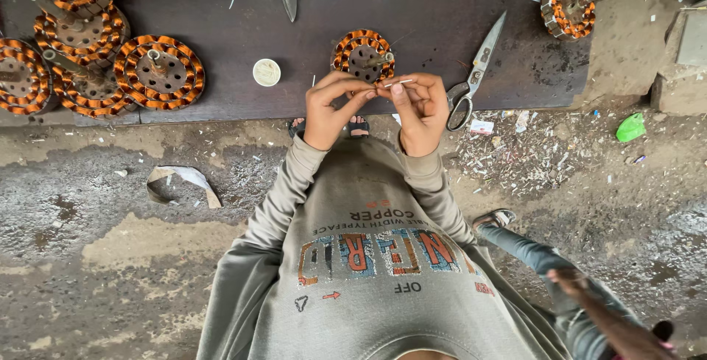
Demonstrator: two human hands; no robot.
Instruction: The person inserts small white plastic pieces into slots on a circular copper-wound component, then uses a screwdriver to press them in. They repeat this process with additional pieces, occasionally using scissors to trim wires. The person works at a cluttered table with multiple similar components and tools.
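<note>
Hands (pixel 372 109), two, on one white strip (pixel 398 82)

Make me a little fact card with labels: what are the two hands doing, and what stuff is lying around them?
left hand: pinching one end of a thin white strip
right hand: pinching the same strip
just beyond the hands: round copper-wound coil on a dark board
right of the hands: scissors
left of the hands: small round white lid
far left: pile of coils
ground: dirt with white scraps
</note>
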